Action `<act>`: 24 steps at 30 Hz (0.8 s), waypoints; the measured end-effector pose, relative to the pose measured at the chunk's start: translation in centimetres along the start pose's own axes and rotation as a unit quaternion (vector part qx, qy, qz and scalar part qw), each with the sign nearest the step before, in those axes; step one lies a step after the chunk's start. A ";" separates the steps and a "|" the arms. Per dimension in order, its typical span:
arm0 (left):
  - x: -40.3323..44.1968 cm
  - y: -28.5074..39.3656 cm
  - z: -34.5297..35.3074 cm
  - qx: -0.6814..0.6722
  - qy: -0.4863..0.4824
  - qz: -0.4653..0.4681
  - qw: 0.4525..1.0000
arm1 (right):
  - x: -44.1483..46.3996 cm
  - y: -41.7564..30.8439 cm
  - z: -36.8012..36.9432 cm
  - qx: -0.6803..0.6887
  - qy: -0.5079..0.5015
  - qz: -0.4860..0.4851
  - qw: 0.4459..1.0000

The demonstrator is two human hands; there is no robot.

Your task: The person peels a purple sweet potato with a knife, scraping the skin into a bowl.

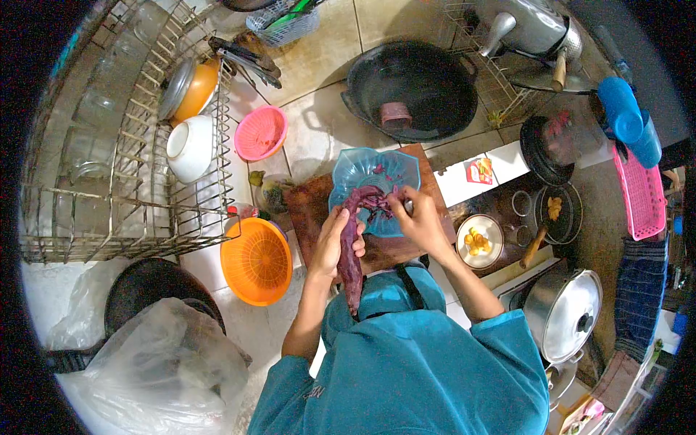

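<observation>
My left hand point(332, 243) is wrapped round a long purple vegetable point(350, 264), whose exact kind I cannot tell. It is held lengthwise, its tapered end toward my body and its upper end frayed into dark strips point(371, 197). My right hand point(420, 221) is closed in a pinch at these strips, over a translucent blue bowl point(341, 177) with a scalloped rim. Small purple scraps point(379, 169) lie in the bowl. Beneath it is a brown wooden board point(304, 206).
An orange colander point(255, 290) and a pink basket point(246, 130) are at left, near a wire dish rack point(119, 225). A black wok point(435, 80) stands behind the board. To the right are a plate of yellow pieces point(495, 250), a frying pan point(573, 235) and a lidded pot point(533, 315).
</observation>
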State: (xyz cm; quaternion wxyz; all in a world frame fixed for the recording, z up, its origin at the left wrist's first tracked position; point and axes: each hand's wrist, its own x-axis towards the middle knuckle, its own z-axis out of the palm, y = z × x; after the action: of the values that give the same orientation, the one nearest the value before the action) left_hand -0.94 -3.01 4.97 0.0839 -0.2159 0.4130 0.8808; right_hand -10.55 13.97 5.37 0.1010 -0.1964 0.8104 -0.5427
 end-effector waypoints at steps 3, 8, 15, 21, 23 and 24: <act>0.4 -0.2 -0.2 -0.038 -0.006 -0.035 0.999 | -0.8 -0.5 0.9 0.011 -0.037 -0.004 0.999; 0.5 -0.9 -0.4 -0.069 -0.013 -0.089 0.994 | -0.9 1.3 2.4 -0.131 -0.037 -0.023 0.990; 0.4 -1.2 -1.0 -0.095 -0.008 -0.109 0.989 | -0.7 1.9 2.9 -0.215 -0.052 -0.032 0.975; 0.5 -1.3 -1.7 -0.136 -0.005 -0.141 0.981 | -0.1 1.4 2.9 -0.154 -0.023 -0.118 0.981; 0.4 -1.6 -2.1 -0.144 -0.023 -0.146 0.978 | -0.1 1.6 2.6 -0.144 -0.043 -0.127 0.980; 0.4 -1.5 -2.1 -0.148 -0.024 -0.149 0.977 | -0.1 1.7 2.5 -0.146 -0.050 -0.125 0.980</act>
State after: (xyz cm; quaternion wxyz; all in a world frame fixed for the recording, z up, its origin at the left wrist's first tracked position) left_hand -0.12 -3.70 2.57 0.1909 -0.2641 0.2388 0.9147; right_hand -9.86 12.46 2.79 0.0428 -0.3358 0.8440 -0.4160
